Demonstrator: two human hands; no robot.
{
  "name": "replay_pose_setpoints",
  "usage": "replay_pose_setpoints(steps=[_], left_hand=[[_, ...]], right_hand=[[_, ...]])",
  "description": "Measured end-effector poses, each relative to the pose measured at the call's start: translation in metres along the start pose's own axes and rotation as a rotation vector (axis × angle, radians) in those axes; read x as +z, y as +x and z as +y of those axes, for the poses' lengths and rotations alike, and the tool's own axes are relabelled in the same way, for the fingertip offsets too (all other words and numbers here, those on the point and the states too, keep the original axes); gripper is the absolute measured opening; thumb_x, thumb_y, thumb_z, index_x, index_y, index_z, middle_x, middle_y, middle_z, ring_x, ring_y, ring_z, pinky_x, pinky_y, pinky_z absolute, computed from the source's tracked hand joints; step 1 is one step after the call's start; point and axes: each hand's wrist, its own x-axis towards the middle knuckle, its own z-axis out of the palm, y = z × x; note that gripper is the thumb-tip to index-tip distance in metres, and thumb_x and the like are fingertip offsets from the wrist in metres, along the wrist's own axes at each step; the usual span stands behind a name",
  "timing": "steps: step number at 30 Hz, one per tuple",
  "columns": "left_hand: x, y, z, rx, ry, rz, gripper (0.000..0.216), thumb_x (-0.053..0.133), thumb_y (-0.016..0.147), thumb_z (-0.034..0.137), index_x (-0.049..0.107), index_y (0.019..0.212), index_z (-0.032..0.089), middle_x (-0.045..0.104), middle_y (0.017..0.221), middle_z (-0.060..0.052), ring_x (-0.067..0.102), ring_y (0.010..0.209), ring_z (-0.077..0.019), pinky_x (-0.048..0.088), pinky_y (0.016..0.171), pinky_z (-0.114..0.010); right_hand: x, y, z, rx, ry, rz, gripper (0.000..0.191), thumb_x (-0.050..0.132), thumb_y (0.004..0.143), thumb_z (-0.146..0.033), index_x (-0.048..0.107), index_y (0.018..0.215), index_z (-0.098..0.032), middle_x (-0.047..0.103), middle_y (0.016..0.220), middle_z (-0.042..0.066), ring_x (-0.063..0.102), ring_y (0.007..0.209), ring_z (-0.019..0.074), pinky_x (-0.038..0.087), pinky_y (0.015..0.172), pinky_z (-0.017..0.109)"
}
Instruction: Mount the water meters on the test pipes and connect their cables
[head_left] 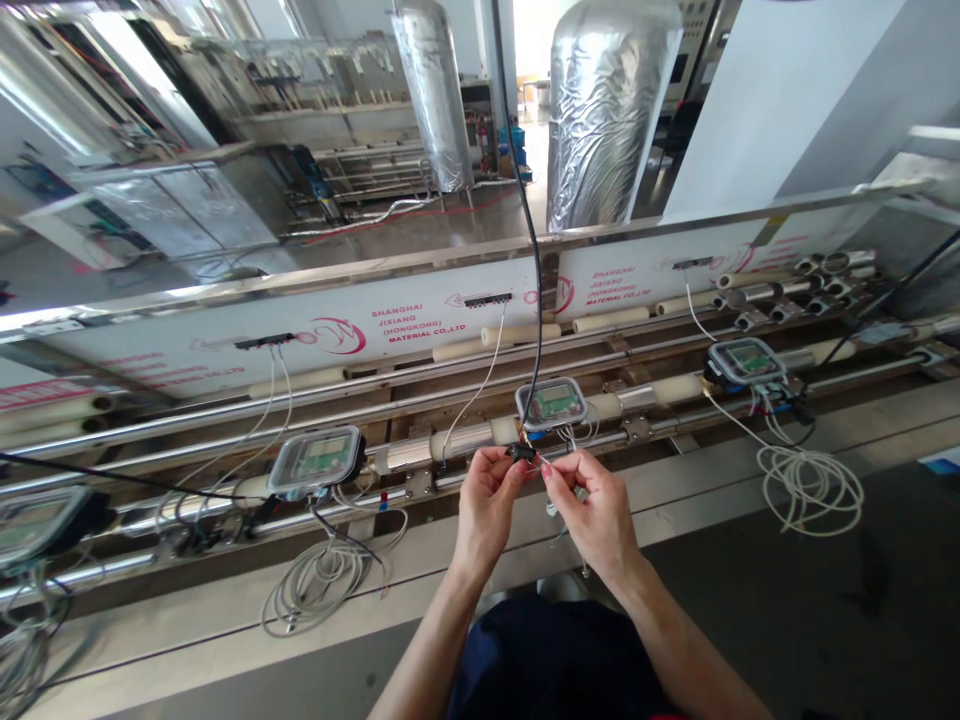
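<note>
My left hand (486, 500) pinches a small black connector (520, 452) between thumb and fingertips. Close beside it, my right hand (589, 505) has its thumb and forefinger pressed together on a thin wire (534, 462) by the connector; the wire's far end is hard to make out. Just behind both hands sits a meter with a clear cover and green circuit board (558, 402). A black cable (538, 250) hangs from above and runs down in front of this meter toward my hands.
More clear-covered meters stand along the pipe, one to the left (319, 458) and one to the right (746, 360). Coiled grey cables (319, 585) lie on the metal ledge (442, 592). A white printed panel (420, 325) runs behind the pipes. Foil-wrapped tanks (611, 120) stand farther back.
</note>
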Motion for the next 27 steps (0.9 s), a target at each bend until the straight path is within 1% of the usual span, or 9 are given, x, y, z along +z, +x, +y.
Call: replay_pose_setpoints(steps=[4,12,20,27], left_hand=[[0.0026,-0.0035,0.0018,0.021,0.006,0.023,0.032,0.070,0.071,0.032,0.043,0.083,0.019,0.070,0.083,-0.003,0.066,0.083,-0.0201,0.050,0.083,-0.037],[0.0039,-0.0075,0.0008,0.064,0.041,0.051,0.027,0.067,0.074,0.030,0.044,0.082,0.020,0.069,0.078,-0.001,0.066,0.075,-0.0183,0.051,0.073,-0.031],[0.0026,-0.0103,-0.0021,0.104,0.090,0.052,0.024,0.064,0.077,0.029,0.043,0.083,0.021,0.069,0.079,-0.001,0.065,0.077,-0.0175,0.050,0.078,-0.032],[-0.0010,-0.0100,-0.0068,0.145,0.181,0.075,0.023,0.063,0.078,0.029,0.043,0.084,0.021,0.068,0.077,0.000,0.063,0.071,-0.0152,0.048,0.070,-0.027]], right_hand=[[0.0021,0.0001,-0.0006,-0.012,0.000,-0.005,0.020,0.053,0.085,-0.034,0.060,0.074,-0.019,0.058,0.059,-0.001,0.052,0.052,0.0104,0.040,0.051,0.022],[0.0044,-0.0004,0.0031,-0.005,0.024,-0.017,0.018,0.054,0.084,-0.033,0.059,0.074,-0.019,0.059,0.060,-0.001,0.053,0.053,0.0107,0.040,0.053,0.022],[0.0057,0.0001,0.0023,-0.001,0.023,-0.011,0.019,0.054,0.085,-0.033,0.059,0.073,-0.019,0.060,0.061,-0.001,0.053,0.054,0.0106,0.040,0.054,0.022],[0.0059,-0.0005,0.0013,-0.003,0.012,-0.015,0.019,0.054,0.084,-0.031,0.058,0.071,-0.018,0.057,0.058,-0.002,0.051,0.052,0.0100,0.039,0.053,0.021]])
